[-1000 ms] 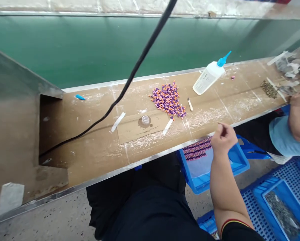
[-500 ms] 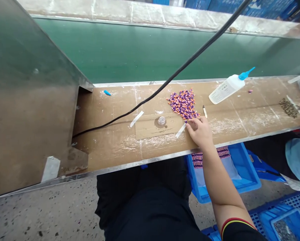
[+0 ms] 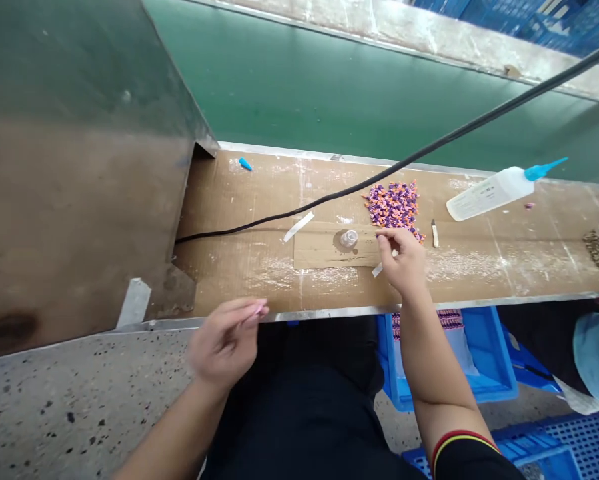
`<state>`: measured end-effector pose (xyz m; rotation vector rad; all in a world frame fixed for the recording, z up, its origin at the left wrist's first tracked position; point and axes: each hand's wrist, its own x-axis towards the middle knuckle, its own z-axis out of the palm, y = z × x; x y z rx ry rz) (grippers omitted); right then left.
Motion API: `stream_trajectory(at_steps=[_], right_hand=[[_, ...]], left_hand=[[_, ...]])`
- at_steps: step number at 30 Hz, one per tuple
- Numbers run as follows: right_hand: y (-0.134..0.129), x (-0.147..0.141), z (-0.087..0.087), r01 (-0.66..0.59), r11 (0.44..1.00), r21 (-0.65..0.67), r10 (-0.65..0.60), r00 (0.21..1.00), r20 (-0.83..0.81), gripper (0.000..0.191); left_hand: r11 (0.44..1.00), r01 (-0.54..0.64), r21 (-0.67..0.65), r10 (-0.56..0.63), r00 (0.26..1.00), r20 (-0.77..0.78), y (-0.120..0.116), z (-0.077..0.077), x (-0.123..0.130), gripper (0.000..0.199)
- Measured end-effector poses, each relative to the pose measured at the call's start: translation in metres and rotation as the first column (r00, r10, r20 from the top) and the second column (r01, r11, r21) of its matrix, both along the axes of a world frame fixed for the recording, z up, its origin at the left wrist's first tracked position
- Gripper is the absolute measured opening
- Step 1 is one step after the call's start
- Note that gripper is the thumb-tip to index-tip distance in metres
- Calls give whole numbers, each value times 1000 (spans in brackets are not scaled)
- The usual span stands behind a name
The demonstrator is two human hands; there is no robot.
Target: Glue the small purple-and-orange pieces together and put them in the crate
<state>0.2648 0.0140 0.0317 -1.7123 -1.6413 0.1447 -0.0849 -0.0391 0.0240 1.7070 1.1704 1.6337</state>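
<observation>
My right hand [image 3: 403, 261] is pinched above the right end of a taped cardboard strip [image 3: 319, 253], a small purple piece [image 3: 378, 235] showing at its fingertips. Just behind it lies a heap of small purple, orange and pink pieces [image 3: 392, 203]. On the strip stands a small clear cup [image 3: 348, 239] with a dark wet patch around it. My left hand [image 3: 227, 340], slightly blurred, is in front of the table edge with thumb and forefinger pressed together. Something pinkish shows at those fingertips, too small to name.
A white bottle with a blue nozzle [image 3: 492, 193] lies right of the heap, near a short pale stick with a dark tip [image 3: 434, 233]. A black cable [image 3: 419, 153] crosses above the table. Left stands a metal panel [image 3: 89, 167]. A blue bin [image 3: 494, 353] sits below the edge.
My left hand has come into view at lower left. My right hand has lifted slightly off the heap's front edge with the purple piece. The view has turned, shifting the table rightward.
</observation>
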Motion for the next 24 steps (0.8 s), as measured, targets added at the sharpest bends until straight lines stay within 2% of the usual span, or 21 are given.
stream_trajectory(at_steps=[1,2,4,5,7,9,11,16,19,24], right_hand=[[7,-7,2,-40,999,-2,40,999,-3,20],[14,-13,3,-73,997,-11,73,997,-12,18],[24,-23,2,-102,994,-30,101,994,-47,18],[26,-27,1,-95,995,-34,93,993,-67,18],[28,-30,-4,-59,997,-40,55,994,-89,20],[27,-30,-7,-30,998,-47,26,997,-70,22],[25,-29,-9,-29,998,-51,28,999,-24,22],[23,-29,-9,-43,998,-43,45,998,38,21],[23,-31,-9,-57,998,-3,57,997,56,20],[23,-30,-9,-85,996,7,84,992,96,20]], left_hand=[[997,70,30,-71,997,28,6,-1,15,15],[994,109,-4,-108,990,94,13,-2,31,14],[968,190,-164,-140,951,276,27,-5,59,8],[941,229,-248,-133,927,351,33,-7,70,16],[876,305,-373,-125,892,435,42,-12,84,32],[836,347,-426,-136,882,451,46,-16,89,37],[837,357,-416,-162,886,434,46,-19,89,35],[888,342,-307,-243,916,319,39,-19,87,21],[915,315,-252,-254,935,247,37,-19,87,14],[926,300,-230,-250,942,224,37,-20,88,12]])
